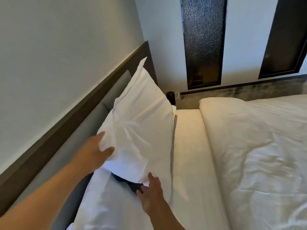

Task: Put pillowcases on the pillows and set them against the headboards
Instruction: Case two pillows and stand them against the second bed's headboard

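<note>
The left hand is nearest the lens. Its fingers are spread and pressed flat against the near edge of the cased pillow, with the thumb on the front face. It steadies the pillow and does not clamp it. The right hand is open at the pillow's lower corner. Whether its fingertips touch the fabric cannot be told.

The cased pillow stands tilted on edge against the headboard. Its far corner rises above the headboard's top rail. A second white pillow lies flat at the headboard, nearer the camera, with a dark item between the two pillows.

Risk: the pillow is judged unstable. If both hands release before its base seats, it may tip away from the headboard onto the bare sheet. The dark item could be trapped under the pillow.

Clearance: the sheet strip between the headboard pillows and the duvet is free. At the headboard's far end the mattress edge drops to a narrow gap holding a black bin.
</note>
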